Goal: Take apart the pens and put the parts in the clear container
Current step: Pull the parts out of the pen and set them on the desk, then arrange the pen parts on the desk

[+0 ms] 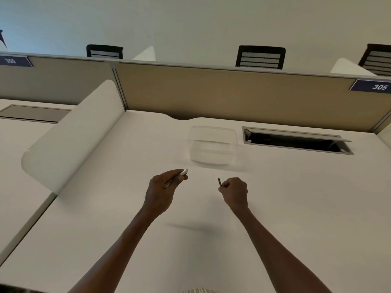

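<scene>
Left hand [161, 187] curled round a pen body [176, 178], white end poking out past the thumb toward the far edge of the desk [105, 208]. Right hand [234, 190] closed in a fist, pinching a short dark pen part [219, 182] that stands upright above the fingers. Both hands held apart over the middle of the desk. Clear container [213, 145] farther back, near the rear edge, just left of the open cable hatch [296, 141]; contents too blurred to tell.

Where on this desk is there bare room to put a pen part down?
Bare white desk lies right of the right hand, left of the left hand, and between the forearms. It is tighter between the hands and the clear plastic container.
</scene>
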Available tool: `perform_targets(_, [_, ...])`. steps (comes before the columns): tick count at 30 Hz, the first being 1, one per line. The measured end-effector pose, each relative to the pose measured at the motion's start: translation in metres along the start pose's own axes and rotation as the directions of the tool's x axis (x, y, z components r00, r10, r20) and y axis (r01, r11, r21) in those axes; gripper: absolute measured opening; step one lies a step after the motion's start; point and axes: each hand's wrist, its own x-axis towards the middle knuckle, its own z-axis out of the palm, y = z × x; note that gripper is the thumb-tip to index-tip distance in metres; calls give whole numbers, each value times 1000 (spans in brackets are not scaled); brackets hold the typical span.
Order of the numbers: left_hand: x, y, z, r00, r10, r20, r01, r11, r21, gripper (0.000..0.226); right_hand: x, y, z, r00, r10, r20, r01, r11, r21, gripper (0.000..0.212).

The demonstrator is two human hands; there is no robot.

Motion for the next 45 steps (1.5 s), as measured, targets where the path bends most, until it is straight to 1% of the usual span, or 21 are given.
perform_targets(3, [2,-3,-3,1000,-16,8,16,1000,-2,17,1,8,19,999,31,-20,-32,999,-34,7])
perform_targets(6, [4,-6,-4,1000,-27,15,27,1000,6,16,2,13,34,999,26,-38,-29,996,-86,8])
perform_targets(11, [4,-10,-2,998,-50,34,50,999,-4,18,1,14,48,998,22,-59,-27,995,-100,9])
perform_targets(17, [6,-15,-2,997,-67,39,68,998,-11,19,1,11,50,998,50,-42,-54,994,-92,9])
perform_targets(23, [6,-10,-2,998,-55,35,56,998,-31,18,1,10,51,998,60,-32,-63,992,-113,12])
perform_targets(27, [4,-12,-3,998,-45,43,46,999,-22,17,-1,9,49,996,84,-1,-83,988,-132,11])
perform_targets(28, [4,-12,-3,998,-47,46,48,999,-23,17,-2,8,47,996,85,4,-83,987,-137,14])
perform_targets(32, [3,-7,-3,998,-50,41,51,998,-38,17,-3,7,38,998,58,-3,-57,991,-123,37])
perform_targets(35, [3,-1,-2,999,-40,35,41,998,-39,17,-2,10,35,999,0,-52,-7,991,-133,43])
perform_targets(37, [4,2,-2,999,-36,33,37,999,-37,16,1,12,35,995,-23,-96,12,993,-117,42])
perform_targets(40, [6,5,-3,999,-22,39,23,999,-28,15,5,8,31,994,19,-104,-24,999,-45,24])
perform_targets(41, [7,6,-2,999,-13,42,14,1000,-19,15,5,5,29,995,23,-102,-25,999,-27,22])
perform_targets(43, [10,8,-1,999,3,46,-3,1000,-7,16,3,-6,22,997,13,-70,-12,1000,15,22])
perform_targets(45, [13,10,2,999,18,50,-19,1000,2,18,-1,-19,15,999,-15,29,11,993,119,22])
